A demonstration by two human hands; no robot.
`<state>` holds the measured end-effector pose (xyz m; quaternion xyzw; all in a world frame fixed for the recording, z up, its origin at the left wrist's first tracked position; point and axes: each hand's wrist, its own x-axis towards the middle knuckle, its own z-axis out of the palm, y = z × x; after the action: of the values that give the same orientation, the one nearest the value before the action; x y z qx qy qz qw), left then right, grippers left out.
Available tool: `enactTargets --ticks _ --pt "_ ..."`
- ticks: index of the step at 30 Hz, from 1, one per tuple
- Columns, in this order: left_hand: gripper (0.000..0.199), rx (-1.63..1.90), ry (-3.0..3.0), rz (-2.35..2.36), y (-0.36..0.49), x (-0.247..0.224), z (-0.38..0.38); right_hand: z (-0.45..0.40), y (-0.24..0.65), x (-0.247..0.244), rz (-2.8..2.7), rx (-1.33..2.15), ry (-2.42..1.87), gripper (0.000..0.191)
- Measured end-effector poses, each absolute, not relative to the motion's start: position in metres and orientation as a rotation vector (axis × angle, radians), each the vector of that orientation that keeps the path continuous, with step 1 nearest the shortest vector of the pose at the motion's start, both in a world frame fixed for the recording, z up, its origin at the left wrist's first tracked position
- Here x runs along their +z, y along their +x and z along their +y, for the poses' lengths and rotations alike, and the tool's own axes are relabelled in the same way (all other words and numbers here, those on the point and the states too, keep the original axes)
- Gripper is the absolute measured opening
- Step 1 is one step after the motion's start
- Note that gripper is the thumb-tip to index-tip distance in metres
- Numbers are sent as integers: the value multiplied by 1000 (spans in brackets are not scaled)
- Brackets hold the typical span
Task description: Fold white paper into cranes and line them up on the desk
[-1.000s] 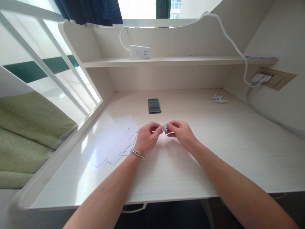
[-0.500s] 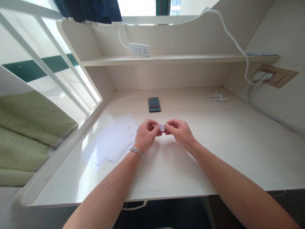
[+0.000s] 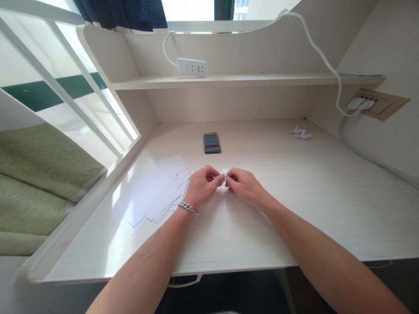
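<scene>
Between my two hands is a small folded piece of white paper (image 3: 224, 178), mostly hidden by the fingertips. My left hand (image 3: 204, 185), with a ring and a chain bracelet (image 3: 188, 209), pinches its left side between thumb and fingers. From the other side my right hand (image 3: 244, 184) pinches it with thumb and forefinger. Both hands are just above the desk top (image 3: 235, 235). Loose sheets of white paper (image 3: 150, 187) lie spread beside my left hand. Two folded white paper cranes (image 3: 303, 134) sit at the back right of the desk.
A dark phone-like object (image 3: 212, 143), blurred out, lies beyond my hands. On the shelf (image 3: 235, 81) stands a white power strip (image 3: 191, 67). A white cable (image 3: 322, 56) drops to a wall socket (image 3: 379, 104) at the right. Slanted white bars (image 3: 85, 83) border the left side.
The fingertips have come closer together around the paper, which shows less and looks narrower now. My right hand has shifted slightly down. The sheets and cranes stay put.
</scene>
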<state>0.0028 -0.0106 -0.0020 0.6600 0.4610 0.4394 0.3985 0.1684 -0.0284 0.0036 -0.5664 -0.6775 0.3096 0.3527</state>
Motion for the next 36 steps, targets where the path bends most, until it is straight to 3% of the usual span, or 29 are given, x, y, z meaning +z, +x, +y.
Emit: enactTargets --ticks 9,15,20,36 --pt "29 821 1623 1153 1 4 -11 -24 172 7 -1528 1302 -1280 24" --pt "27 859 1293 1034 6 10 -14 -25 174 10 -1369 1552 -1167 36" --pt "27 906 1015 822 8 18 -18 -28 173 17 -1125 1758 -915 29" --pt "28 997 830 488 16 17 -25 -27 167 12 -928 1812 -542 29"
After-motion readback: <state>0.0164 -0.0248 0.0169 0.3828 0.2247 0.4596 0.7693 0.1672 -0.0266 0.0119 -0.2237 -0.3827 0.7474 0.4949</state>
